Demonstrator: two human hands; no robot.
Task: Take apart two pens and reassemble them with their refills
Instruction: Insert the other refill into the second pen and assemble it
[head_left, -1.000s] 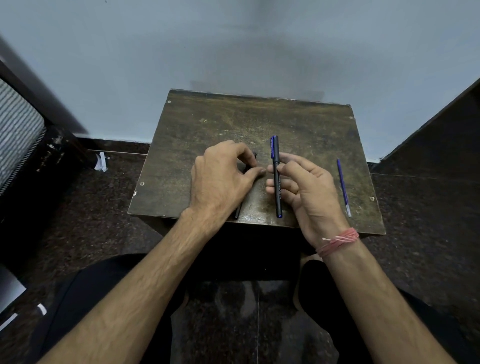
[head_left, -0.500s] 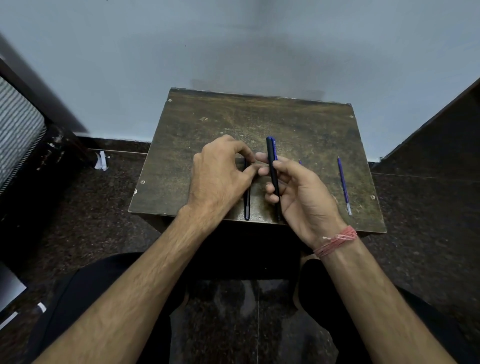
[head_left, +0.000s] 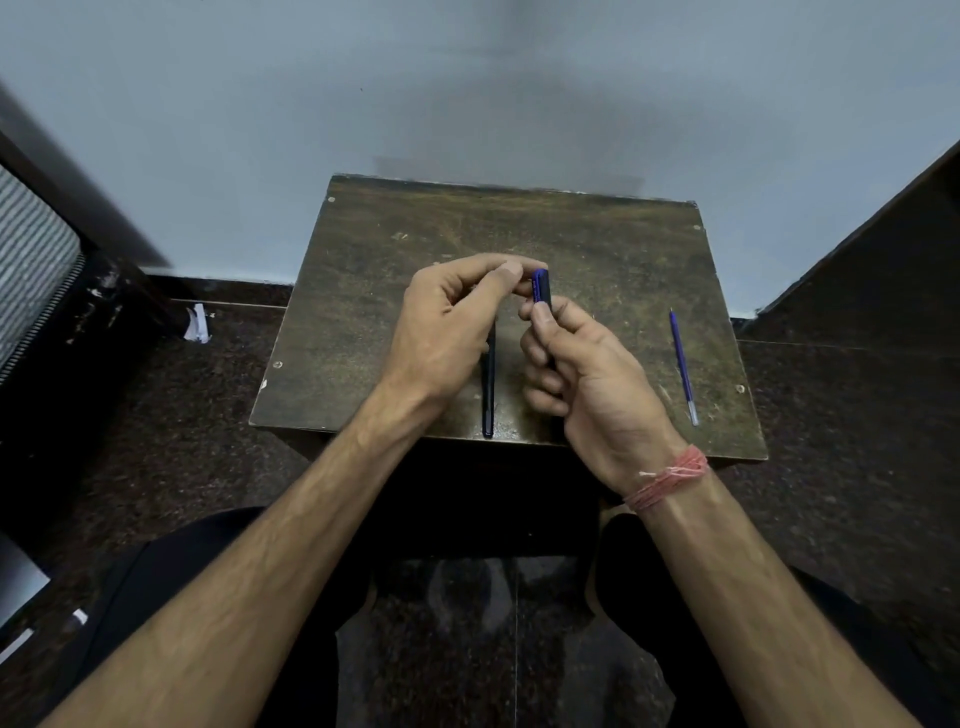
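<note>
Fingers of the right hand (head_left: 587, 364) clasp a blue-capped pen (head_left: 541, 287); the left hand (head_left: 447, 322) pinches at its top. Below them a dark barrel (head_left: 489, 384) lies on the worn table (head_left: 363, 312), a refill (head_left: 683, 366) well right. Reassembly seems unfinished. Pale wall beyond, dark floor.

The right hand (head_left: 587, 364) has lifted its pen (head_left: 541, 291) off the table (head_left: 597, 249), where it lay a second ago, and now grips it upright-tilted above the table's middle. The left hand (head_left: 447, 322) has risen from the table too, its fingertips now meeting the pen's blue cap end. The second pen (head_left: 488, 384), earlier mostly under that hand, now lies exposed near the table's front edge.
</note>
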